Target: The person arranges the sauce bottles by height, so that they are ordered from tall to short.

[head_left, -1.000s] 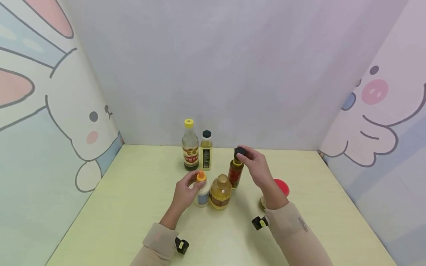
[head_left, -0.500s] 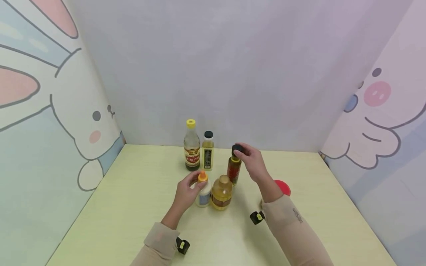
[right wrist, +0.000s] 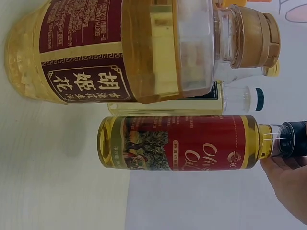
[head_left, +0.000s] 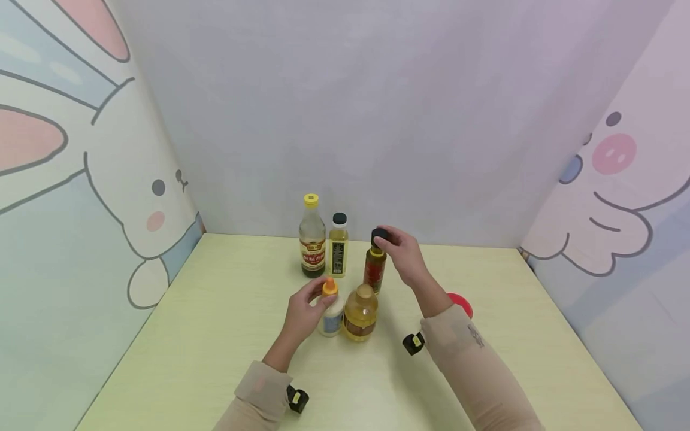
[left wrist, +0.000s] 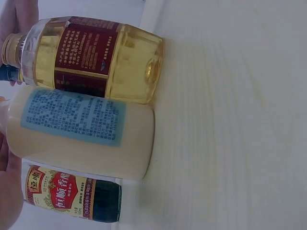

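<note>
One hand, the left (head_left: 303, 310), is nearest on the pale desk (head_left: 226, 359) — its thumb and fingers pinch the orange cap (head_left: 330, 286) of an upright white squeeze bottle (head_left: 332, 322). Just to the right of that bottle stands a golden oil jug (head_left: 360, 314). Farther right, a red lid (head_left: 462, 304) shows, partly hidden by the right sleeve (head_left: 450, 335). Behind the jug, slightly to its right, is a slim olive oil bottle (head_left: 374, 270), its long axis upright. The right hand (head_left: 406, 256) is the nearer one to it, thumb and fingers gripping its black cap (head_left: 379, 233); the bottle's body lies below those fingers, a little toward the person's left. Whether its base touches the desk cannot be told. Beyond, to its left, a yellow-capped vinegar bottle (head_left: 312, 248) and a dark-capped oil bottle (head_left: 338, 248) stand side by side — before a plain pale backdrop (head_left: 345, 120).
</note>
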Demonstrator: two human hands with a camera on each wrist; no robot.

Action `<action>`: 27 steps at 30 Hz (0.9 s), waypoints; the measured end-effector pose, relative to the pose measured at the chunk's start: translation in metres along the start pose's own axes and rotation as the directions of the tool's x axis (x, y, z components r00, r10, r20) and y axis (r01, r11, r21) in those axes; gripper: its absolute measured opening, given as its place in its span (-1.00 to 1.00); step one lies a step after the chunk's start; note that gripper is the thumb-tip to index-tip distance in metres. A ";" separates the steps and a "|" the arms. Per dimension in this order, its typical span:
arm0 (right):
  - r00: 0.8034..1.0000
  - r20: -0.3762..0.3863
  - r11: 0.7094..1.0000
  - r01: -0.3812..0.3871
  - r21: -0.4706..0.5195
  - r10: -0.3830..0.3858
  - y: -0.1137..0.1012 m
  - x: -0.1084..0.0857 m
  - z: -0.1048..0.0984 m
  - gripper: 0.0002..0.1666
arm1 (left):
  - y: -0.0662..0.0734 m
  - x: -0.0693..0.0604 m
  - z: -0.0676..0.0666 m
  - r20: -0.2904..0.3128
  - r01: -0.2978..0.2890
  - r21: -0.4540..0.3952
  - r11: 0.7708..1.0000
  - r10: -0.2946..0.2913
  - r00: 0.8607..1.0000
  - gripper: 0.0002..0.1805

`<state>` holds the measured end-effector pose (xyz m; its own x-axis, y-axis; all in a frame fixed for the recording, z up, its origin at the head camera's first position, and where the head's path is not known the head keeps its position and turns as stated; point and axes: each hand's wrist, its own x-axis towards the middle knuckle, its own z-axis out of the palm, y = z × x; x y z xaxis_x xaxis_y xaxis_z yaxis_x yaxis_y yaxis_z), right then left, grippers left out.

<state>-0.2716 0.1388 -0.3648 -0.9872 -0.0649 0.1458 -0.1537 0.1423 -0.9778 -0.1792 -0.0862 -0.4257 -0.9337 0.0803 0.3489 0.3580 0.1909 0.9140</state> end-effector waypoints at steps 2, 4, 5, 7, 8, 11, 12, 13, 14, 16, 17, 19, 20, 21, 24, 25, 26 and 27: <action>1.000 0.000 1.000 0.001 0.002 -0.001 0.000 0.002 0.001 -0.55 | -0.001 0.000 0.001 0.001 -0.002 0.003 1.000 0.002 1.000 -0.58; 1.000 0.001 1.000 -0.003 0.001 0.003 0.001 0.005 0.001 -0.56 | -0.003 0.001 0.001 0.000 -0.009 0.008 1.000 0.009 1.000 -0.58; 1.000 0.002 1.000 -0.009 0.000 0.009 0.001 0.006 0.002 -0.56 | -0.007 0.001 0.002 -0.003 -0.008 0.007 1.000 0.008 1.000 -0.58; 1.000 0.006 1.000 -0.015 -0.004 0.015 0.001 0.008 0.003 -0.56 | -0.018 0.003 0.004 -0.013 -0.007 0.000 1.000 0.007 1.000 -0.57; 1.000 0.006 1.000 -0.019 -0.009 0.019 0.001 0.008 0.004 -0.56 | -0.023 0.004 0.005 -0.017 -0.004 -0.002 1.000 0.004 1.000 -0.56; 1.000 0.005 0.999 -0.027 -0.017 0.027 -0.001 0.011 0.006 -0.56 | -0.038 0.007 0.007 -0.027 0.005 -0.008 1.000 -0.006 1.000 -0.54; 1.000 0.004 0.999 -0.027 -0.018 0.027 -0.001 0.012 0.006 -0.56 | -0.040 0.007 0.007 -0.029 0.002 -0.009 1.000 -0.002 1.000 -0.54; 1.000 0.002 0.999 -0.029 -0.017 0.029 -0.001 0.013 0.007 -0.56 | -0.041 0.007 0.007 -0.029 -0.003 -0.011 1.000 0.002 1.000 -0.54; 0.999 0.001 0.999 -0.032 -0.015 0.032 -0.001 0.014 0.007 -0.56 | -0.042 0.007 0.007 -0.030 -0.010 -0.012 1.000 0.010 1.000 -0.54; 0.999 0.001 0.999 -0.038 -0.009 0.038 0.000 0.017 0.009 -0.56 | -0.044 0.007 0.007 -0.031 -0.025 -0.021 0.999 0.024 0.999 -0.53; 0.999 0.003 0.999 -0.038 -0.006 0.038 0.001 0.018 0.009 -0.55 | -0.044 0.007 0.007 -0.032 -0.028 -0.025 0.999 0.027 0.999 -0.53; 0.999 0.003 0.999 -0.044 0.002 0.044 0.004 0.021 0.011 -0.55 | -0.045 0.006 0.006 -0.031 -0.028 -0.028 0.999 0.027 0.999 -0.52; 0.999 0.003 0.999 -0.046 -0.001 0.046 0.005 0.022 0.011 -0.55 | -0.045 0.006 0.006 -0.030 -0.025 -0.025 0.999 0.024 0.999 -0.51; 0.999 0.002 0.999 -0.047 -0.003 0.047 0.007 0.024 0.012 -0.56 | -0.045 0.006 0.006 -0.028 -0.021 -0.022 1.000 0.021 0.999 -0.51; 0.999 -0.001 0.999 -0.044 -0.014 0.044 0.011 0.027 0.014 -0.56 | -0.045 0.006 0.006 -0.022 -0.015 -0.007 1.000 0.015 1.000 -0.50; 0.999 -0.001 0.999 -0.043 -0.015 0.043 0.012 0.029 0.014 -0.56 | -0.044 0.006 0.007 -0.023 -0.016 -0.005 1.000 0.015 1.000 -0.50; 0.999 0.000 0.999 -0.042 -0.017 0.042 0.013 0.030 0.015 -0.56 | -0.044 0.006 0.007 -0.024 -0.017 -0.003 1.000 0.017 1.000 -0.50; 0.999 0.001 0.999 -0.041 -0.017 0.041 0.015 0.032 0.016 -0.55 | -0.044 0.006 0.007 -0.026 -0.019 -0.005 1.000 0.019 0.999 -0.50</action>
<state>-0.3050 0.1234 -0.3768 -0.9927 -0.0600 0.1049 -0.1134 0.1614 -0.9804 -0.2008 -0.0875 -0.4649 -0.9266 0.0589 0.3713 0.3756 0.1848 0.9082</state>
